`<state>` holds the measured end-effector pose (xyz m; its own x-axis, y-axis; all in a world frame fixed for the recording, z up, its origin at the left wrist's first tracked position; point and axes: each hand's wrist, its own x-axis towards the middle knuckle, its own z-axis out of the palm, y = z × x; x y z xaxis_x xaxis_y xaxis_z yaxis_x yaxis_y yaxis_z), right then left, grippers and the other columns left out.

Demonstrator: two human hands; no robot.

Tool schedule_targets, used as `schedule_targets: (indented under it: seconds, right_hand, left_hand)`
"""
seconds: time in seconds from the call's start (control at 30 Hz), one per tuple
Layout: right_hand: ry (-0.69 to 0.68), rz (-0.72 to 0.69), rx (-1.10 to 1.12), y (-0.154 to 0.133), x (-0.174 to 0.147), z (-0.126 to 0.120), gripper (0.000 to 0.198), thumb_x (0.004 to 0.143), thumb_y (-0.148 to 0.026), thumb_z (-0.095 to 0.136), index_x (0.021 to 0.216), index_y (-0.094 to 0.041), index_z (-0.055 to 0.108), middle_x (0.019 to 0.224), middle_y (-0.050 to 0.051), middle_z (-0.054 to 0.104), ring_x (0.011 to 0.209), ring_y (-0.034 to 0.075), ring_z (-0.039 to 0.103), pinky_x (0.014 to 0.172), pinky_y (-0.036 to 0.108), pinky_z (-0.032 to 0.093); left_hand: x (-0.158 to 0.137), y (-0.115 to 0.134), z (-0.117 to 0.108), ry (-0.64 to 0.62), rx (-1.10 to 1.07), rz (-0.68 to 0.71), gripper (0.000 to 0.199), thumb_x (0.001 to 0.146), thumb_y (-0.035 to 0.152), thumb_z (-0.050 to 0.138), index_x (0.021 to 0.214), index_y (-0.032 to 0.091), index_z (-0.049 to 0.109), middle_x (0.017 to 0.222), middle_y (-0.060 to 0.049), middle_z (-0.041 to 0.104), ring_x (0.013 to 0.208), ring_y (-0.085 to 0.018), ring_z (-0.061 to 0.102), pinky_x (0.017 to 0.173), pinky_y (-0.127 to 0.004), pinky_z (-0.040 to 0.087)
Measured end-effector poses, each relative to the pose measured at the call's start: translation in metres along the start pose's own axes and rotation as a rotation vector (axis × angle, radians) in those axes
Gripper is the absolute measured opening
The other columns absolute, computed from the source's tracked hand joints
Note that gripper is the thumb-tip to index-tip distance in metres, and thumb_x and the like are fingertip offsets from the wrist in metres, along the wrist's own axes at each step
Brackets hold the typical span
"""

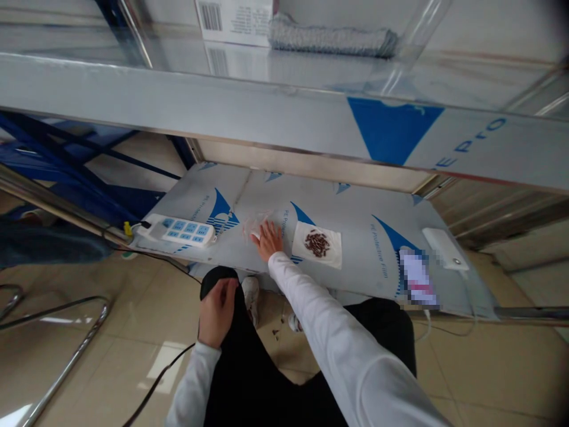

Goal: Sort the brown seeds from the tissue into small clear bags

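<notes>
Crumpled clear film (252,226) by your right hand (268,239)

See-through, it lies at ten o'clock from those fingers, spread apart; your left hand (217,311)'s grip I cannot tell. One film, one white sheet (335,252) at three, one power strip (185,230) at nine.

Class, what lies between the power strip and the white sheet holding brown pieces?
The head view shows clear plastic and the right hand there.

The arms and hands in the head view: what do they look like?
They are a person's. The left sleeve and right sleeve are long, white and plain, with no marking I can make out. The left hand and right hand wear no gloves.
</notes>
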<state>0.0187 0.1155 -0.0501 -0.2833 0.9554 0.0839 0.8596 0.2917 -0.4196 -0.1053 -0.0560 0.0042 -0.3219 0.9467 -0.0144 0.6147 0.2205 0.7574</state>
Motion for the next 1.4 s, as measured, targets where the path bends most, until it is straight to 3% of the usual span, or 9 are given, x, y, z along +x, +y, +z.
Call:
schedule_targets:
  seconds: [0.1, 0.2, 0.4, 0.57, 0.7, 0.8, 1.03, 1.2, 1.4]
  right_hand:
    - [0.002, 0.014, 0.01, -0.001, 0.001, -0.007, 0.048, 0.098, -0.033, 0.03, 0.14, -0.012, 0.039, 0.154, 0.013, 0.024, 0.142, 0.028, 0.018, 0.113, 0.052, 0.011]
    - [0.094, 0.1, 0.147, 0.001, -0.011, -0.023, 0.046, 0.094, -0.019, 0.031, 0.138, -0.012, 0.041, 0.152, 0.013, 0.028, 0.141, 0.026, 0.022, 0.112, 0.05, 0.02]
    - [0.477, 0.26, 0.54, -0.005, -0.144, -0.056, 0.041, 0.094, -0.029, 0.028, 0.125, -0.021, 0.052, 0.127, 0.013, 0.058, 0.121, 0.022, 0.051, 0.1, 0.043, 0.042]
    - [0.417, 0.386, 0.729, -0.016, -0.235, -0.071, 0.029, 0.091, -0.034, 0.037, 0.107, -0.032, 0.061, 0.1, 0.007, 0.069, 0.096, 0.024, 0.064, 0.087, 0.044, 0.049]
    - [0.405, 0.384, 0.799, -0.013, -0.236, -0.087, 0.029, 0.09, -0.037, 0.039, 0.108, -0.034, 0.061, 0.096, 0.005, 0.07, 0.093, 0.024, 0.065, 0.085, 0.044, 0.05]
    - [0.407, 0.361, 0.809, -0.009, -0.233, -0.094, 0.029, 0.09, -0.037, 0.039, 0.106, -0.033, 0.064, 0.094, 0.006, 0.071, 0.091, 0.025, 0.066, 0.083, 0.044, 0.051]
    - [0.447, 0.311, 0.812, -0.004, -0.242, -0.086, 0.028, 0.092, -0.034, 0.04, 0.103, -0.026, 0.065, 0.094, 0.007, 0.071, 0.09, 0.022, 0.066, 0.082, 0.038, 0.052]
    - [0.51, 0.33, 0.81, 0.012, -0.232, -0.094, 0.029, 0.092, -0.034, 0.044, 0.104, -0.019, 0.065, 0.092, 0.008, 0.072, 0.086, 0.019, 0.067, 0.08, 0.033, 0.052]
    - [0.56, 0.444, 1.012, 0.004, -0.203, -0.134, 0.034, 0.087, -0.044, 0.053, 0.104, -0.016, 0.065, 0.096, 0.009, 0.072, 0.082, 0.019, 0.067, 0.07, 0.028, 0.053]
  left_hand:
    - [0.051, 0.016, 0.028, 0.091, 0.105, 0.219, 0.036, 0.093, 0.034, 0.034, 0.11, 0.015, 0.06, 0.107, -0.012, 0.069, 0.095, -0.02, 0.067, 0.085, -0.033, 0.052]
    - [0.098, 0.027, 0.063, 0.006, 0.259, 0.407, 0.043, 0.095, 0.024, 0.027, 0.13, 0.011, 0.048, 0.13, -0.015, 0.057, 0.121, -0.02, 0.054, 0.101, -0.035, 0.043]
    - [0.124, 0.016, 0.112, -0.095, 0.389, 0.436, 0.049, 0.09, 0.029, 0.041, 0.136, 0.012, 0.045, 0.146, -0.016, 0.038, 0.139, -0.03, 0.029, 0.113, -0.048, 0.021]
    - [0.117, 0.011, 0.116, -0.122, 0.477, 0.42, 0.048, 0.09, 0.032, 0.041, 0.136, 0.021, 0.046, 0.152, -0.012, 0.03, 0.142, -0.03, 0.018, 0.113, -0.05, 0.016]
    - [0.126, 0.031, 0.111, -0.097, 0.516, 0.367, 0.041, 0.089, 0.039, 0.043, 0.123, 0.02, 0.059, 0.144, -0.014, 0.042, 0.138, -0.03, 0.029, 0.112, -0.05, 0.015]
    - [0.14, 0.05, 0.109, -0.057, 0.522, 0.291, 0.038, 0.089, 0.041, 0.043, 0.102, 0.015, 0.067, 0.119, -0.018, 0.063, 0.124, -0.03, 0.046, 0.107, -0.05, 0.022]
    - [0.168, 0.08, 0.1, 0.076, 0.402, 0.145, 0.019, 0.075, 0.015, 0.056, 0.092, 0.013, 0.064, 0.09, -0.014, 0.071, 0.099, -0.029, 0.06, 0.09, -0.048, 0.038]
    - [0.13, 0.1, 0.079, 0.174, 0.217, 0.24, 0.025, 0.079, 0.018, 0.053, 0.103, 0.015, 0.06, 0.089, -0.008, 0.07, 0.088, -0.021, 0.064, 0.082, -0.036, 0.046]
    - [-0.012, 0.115, 0.062, 0.167, -0.065, 0.432, 0.019, 0.082, 0.032, 0.057, 0.093, 0.019, 0.066, 0.09, -0.004, 0.068, 0.078, -0.017, 0.063, 0.076, -0.03, 0.049]
